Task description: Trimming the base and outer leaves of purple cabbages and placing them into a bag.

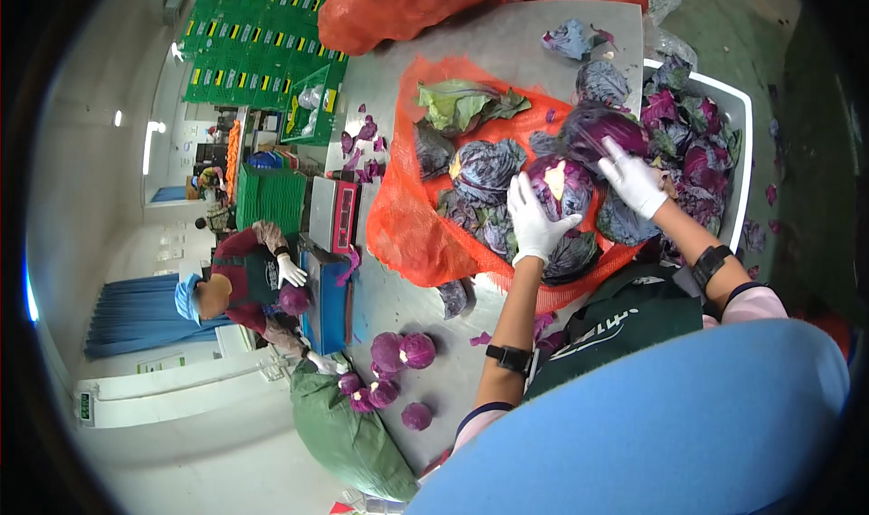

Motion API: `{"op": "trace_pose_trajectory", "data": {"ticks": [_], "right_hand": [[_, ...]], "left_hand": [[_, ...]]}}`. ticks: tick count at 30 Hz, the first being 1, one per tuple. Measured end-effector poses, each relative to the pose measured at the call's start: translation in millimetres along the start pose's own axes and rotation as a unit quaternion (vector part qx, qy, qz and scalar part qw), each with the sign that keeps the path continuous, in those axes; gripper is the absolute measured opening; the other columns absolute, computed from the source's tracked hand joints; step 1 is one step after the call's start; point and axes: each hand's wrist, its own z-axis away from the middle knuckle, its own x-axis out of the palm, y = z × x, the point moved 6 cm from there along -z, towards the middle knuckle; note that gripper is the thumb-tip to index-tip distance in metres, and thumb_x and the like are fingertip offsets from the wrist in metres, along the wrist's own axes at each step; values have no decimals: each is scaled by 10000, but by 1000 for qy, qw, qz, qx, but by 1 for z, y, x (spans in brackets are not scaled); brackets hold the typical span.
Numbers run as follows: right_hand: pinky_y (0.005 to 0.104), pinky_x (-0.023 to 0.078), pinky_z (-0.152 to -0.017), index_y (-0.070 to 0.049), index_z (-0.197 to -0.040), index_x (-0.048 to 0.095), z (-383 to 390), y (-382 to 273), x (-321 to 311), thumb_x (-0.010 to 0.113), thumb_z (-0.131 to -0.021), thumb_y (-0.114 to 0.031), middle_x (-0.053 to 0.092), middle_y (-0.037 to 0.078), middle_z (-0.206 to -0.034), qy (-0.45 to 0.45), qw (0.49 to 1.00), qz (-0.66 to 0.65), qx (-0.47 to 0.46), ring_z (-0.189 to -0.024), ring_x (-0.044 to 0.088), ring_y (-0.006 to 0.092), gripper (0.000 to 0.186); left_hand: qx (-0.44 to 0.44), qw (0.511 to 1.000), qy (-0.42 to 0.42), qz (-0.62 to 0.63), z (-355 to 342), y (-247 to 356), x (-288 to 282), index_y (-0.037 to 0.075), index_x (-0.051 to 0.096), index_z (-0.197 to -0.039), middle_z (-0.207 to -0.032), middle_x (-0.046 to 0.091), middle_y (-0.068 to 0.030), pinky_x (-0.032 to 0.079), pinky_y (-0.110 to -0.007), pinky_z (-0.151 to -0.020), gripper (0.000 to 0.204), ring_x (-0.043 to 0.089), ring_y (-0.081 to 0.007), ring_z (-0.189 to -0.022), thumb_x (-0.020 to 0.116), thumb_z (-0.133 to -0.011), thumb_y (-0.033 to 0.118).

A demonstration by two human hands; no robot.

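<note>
Trimmed: several clean purple heads (403, 350) lie well left of the orange net sack (425, 234)
Untrimmed: leafy heads (484, 171) on the sack
Left hand (534, 218): clamped on red cabbage (561, 187)
Right hand (634, 182): fingers apart on leaves (597, 128)

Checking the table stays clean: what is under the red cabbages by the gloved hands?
An orange mesh sack lies spread under the red cabbages, over the grey table. The table beneath it is hidden.

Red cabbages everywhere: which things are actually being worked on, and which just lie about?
In hand:
- left hand and right hand, white-gloved
- purple round cabbage
- orange mesh sack

Lying about:
- trimmed purple cabbage heads
- green plastic crates
- white tub of leaves
</note>
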Motion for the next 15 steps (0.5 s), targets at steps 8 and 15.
{"op": "trace_pose_trajectory", "data": {"ticks": [8,15], "right_hand": [[506,531,-694,-66,-1508,352,0,-43,40,402,-1036,-436,704,231,-845,-125,989,74,-35,-774,686,411,602],[468,558,-646,19,-1486,365,-14,-50,41,383,-1034,-458,718,188,-798,-165,967,188,-56,-711,709,354,658]], "left_hand": [[-64,990,-125,-4,-21,8,27,-65,183,-1514,-1543,214,-317,258,-517,-1168,1424,251,-486,-1404,958,-445,468],[-112,987,-116,-9,-15,13,33,-108,161,-1497,-1555,193,-337,247,-495,-1184,1434,205,-481,-1439,956,-452,469]]}}
